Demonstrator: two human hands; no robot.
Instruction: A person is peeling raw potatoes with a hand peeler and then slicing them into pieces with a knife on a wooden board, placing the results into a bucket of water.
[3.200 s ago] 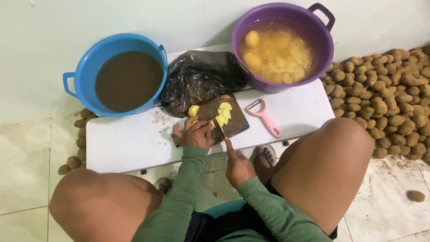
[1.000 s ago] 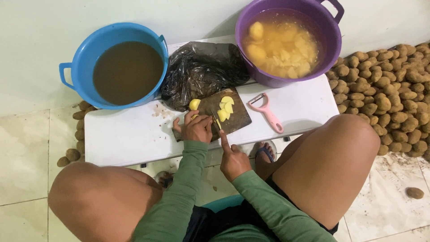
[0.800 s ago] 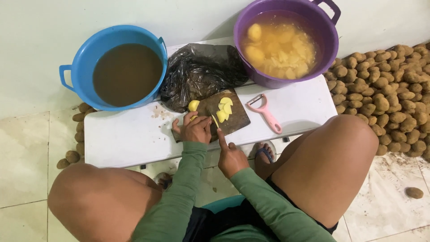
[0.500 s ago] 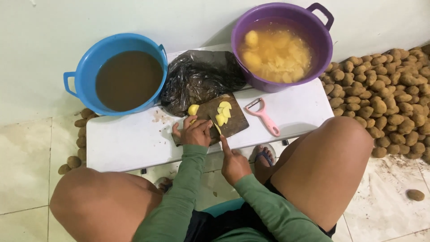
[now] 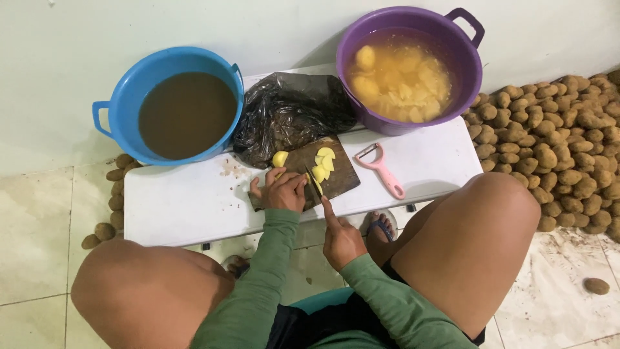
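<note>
On the dark cutting board (image 5: pixel 336 178), the left hand (image 5: pixel 283 191) curls down over a potato piece, pinning it for slicing. The right hand (image 5: pixel 341 240), just below the board, is closed round one knife (image 5: pixel 314 183). Right of the board lies one pink peeler (image 5: pixel 381 169); two basins stand behind.

Left hand (image 5: pixel 282 191) pressing a potato piece on dark cutting board (image 5: pixel 336 179), right hand (image 5: pixel 340 240) gripping knife (image 5: pixel 314 185) beside it, yellow slices (image 5: pixel 325 163) at board's 12 o'clock, pink peeler (image 5: pixel 381 169) at 3 o'clock, purple tub (image 5: pixel 465 71) at 1 o'clock, blue tub (image 5: pixel 132 81) at 10 o'clock.
</note>
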